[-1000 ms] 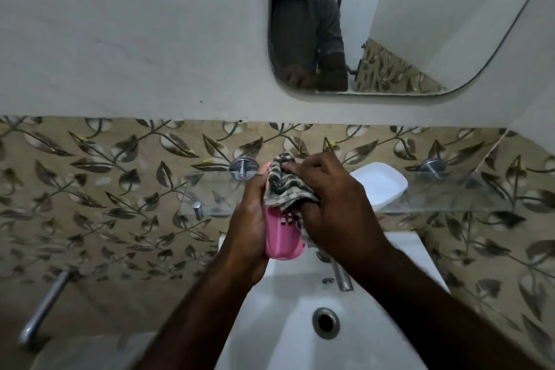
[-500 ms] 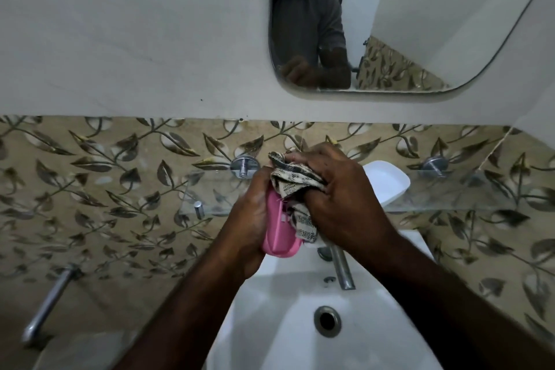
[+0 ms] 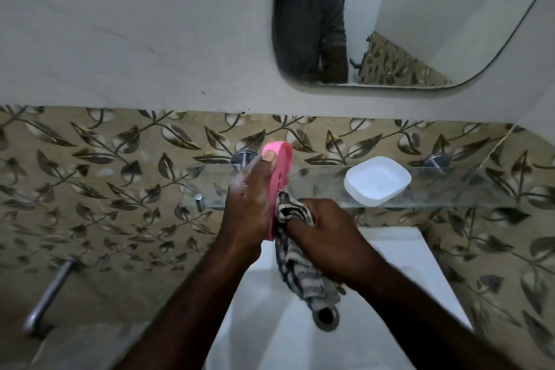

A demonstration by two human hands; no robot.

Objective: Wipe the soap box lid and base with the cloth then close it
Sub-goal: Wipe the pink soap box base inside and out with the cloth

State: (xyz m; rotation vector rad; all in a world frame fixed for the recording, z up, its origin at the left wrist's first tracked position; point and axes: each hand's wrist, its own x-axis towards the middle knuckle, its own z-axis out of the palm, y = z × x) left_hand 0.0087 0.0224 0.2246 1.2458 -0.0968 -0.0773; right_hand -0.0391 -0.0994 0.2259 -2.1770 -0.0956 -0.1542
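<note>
standing on end lengthwise, pink base (image 3: 281, 173)

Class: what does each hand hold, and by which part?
The left hand grips the pink soap box piece along its long edge, thumb near the top end. The right hand grips the striped cloth by its bunched upper part.

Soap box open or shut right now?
Open: left hand holds the pink half on edge; the white half lies apart on the shelf.
</note>
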